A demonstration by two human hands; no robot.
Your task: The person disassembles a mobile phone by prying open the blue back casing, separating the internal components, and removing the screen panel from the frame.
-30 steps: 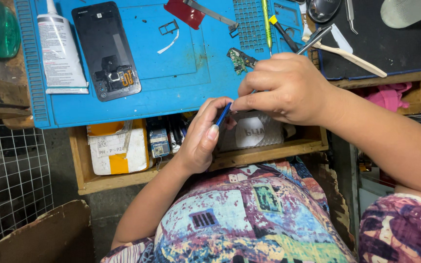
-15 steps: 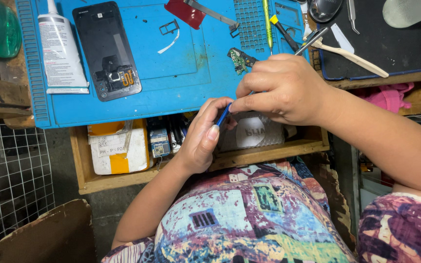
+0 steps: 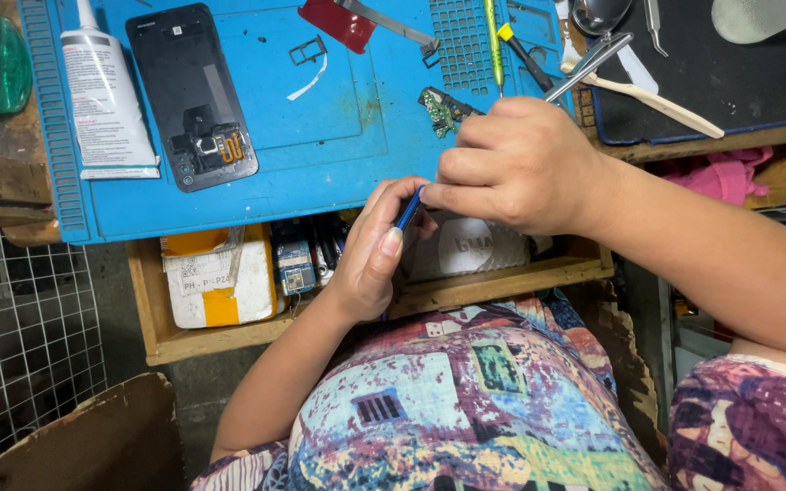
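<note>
- Blue plastic, thin and flat, shows between both hands: a small blue pry tool point(image 3: 409, 207) sits just below the front edge of the blue work mat point(image 3: 338, 155), above the open wooden drawer point(image 3: 229, 341).
- Left hand point(image 3: 377, 255): fingers curl upward, and the thumb and fingertips close on the lower part of the blue pry tool. What else the palm may hold is hidden.
- Right hand point(image 3: 516, 164): closed into a loose fist, thumb and forefinger pinching the upper end of the same tool. The knuckles cover the mat's front edge.
- Change from the earlier frames: almost none. Both hands keep the same pinch at the same spot; the tool's tilt and place match the frame half a second earlier.
- Mat contents are unchanged: an opened black phone point(image 3: 191, 95) lies face down at the left, just beside a white glue tube point(image 3: 106, 95).
- A small green circuit board point(image 3: 438, 109) lies near the right hand's knuckles.
- Metal tweezers point(image 3: 589, 64) and a pale wooden stick point(image 3: 657, 102) rest on the black mat point(image 3: 739, 91) to the right.
- Drawer: a white and yellow box point(image 3: 220, 282) lies at the left, well apart from the hands.
</note>
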